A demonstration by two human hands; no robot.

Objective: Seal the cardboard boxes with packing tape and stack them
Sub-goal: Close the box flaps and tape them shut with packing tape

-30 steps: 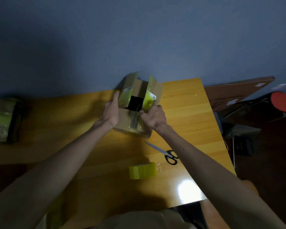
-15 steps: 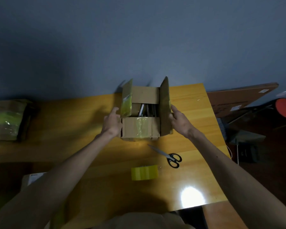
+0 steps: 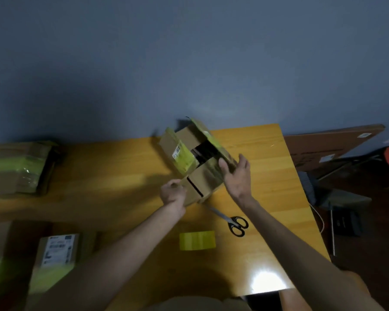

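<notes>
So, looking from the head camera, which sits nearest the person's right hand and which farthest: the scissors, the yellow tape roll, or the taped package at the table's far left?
1. Scissors, just on the person's side of the right hand.
2. Yellow tape roll, mid-table, closer to the person.
3. Taped package, far left end.
</notes>
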